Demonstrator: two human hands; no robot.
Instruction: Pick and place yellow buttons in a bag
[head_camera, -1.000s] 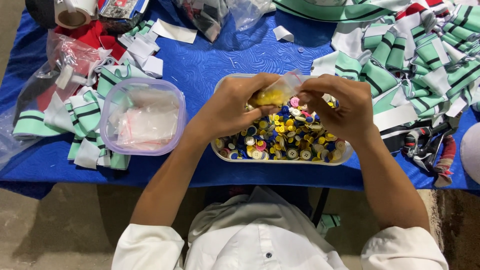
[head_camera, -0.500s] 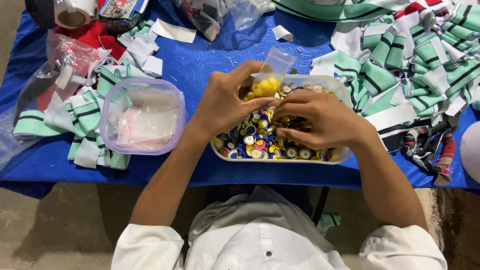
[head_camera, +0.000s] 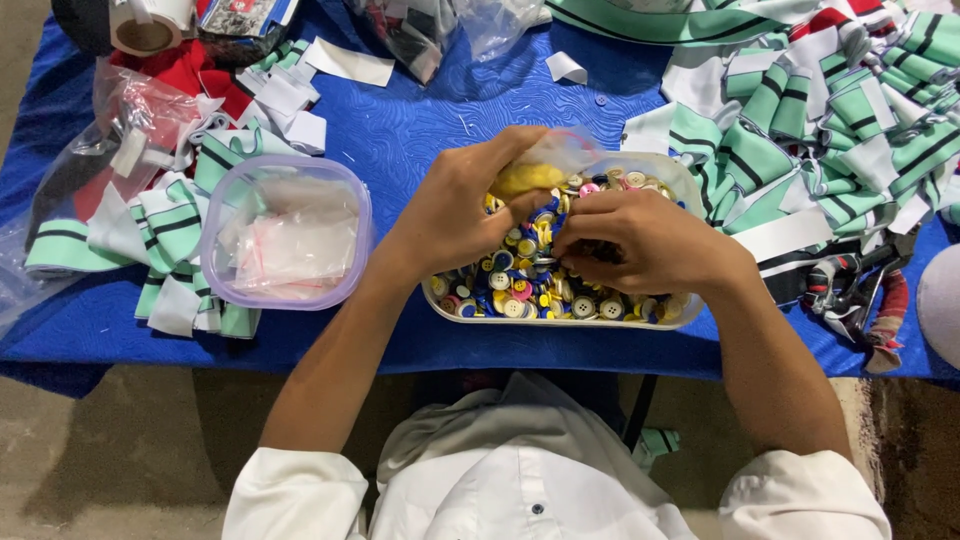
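A small clear bag of yellow buttons (head_camera: 528, 176) is pinched in the left hand (head_camera: 462, 205) over the button tray (head_camera: 560, 318); the right hand (head_camera: 640, 240), fingers curled, digs among loose buttons. Bag mouth is best kept upright.

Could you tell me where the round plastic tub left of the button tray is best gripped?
Probably the tub by its lilac rim, from above, fingers on opposite sides. It sits upright and open on the blue cloth, apart from both hands, with only light plastic bags inside.
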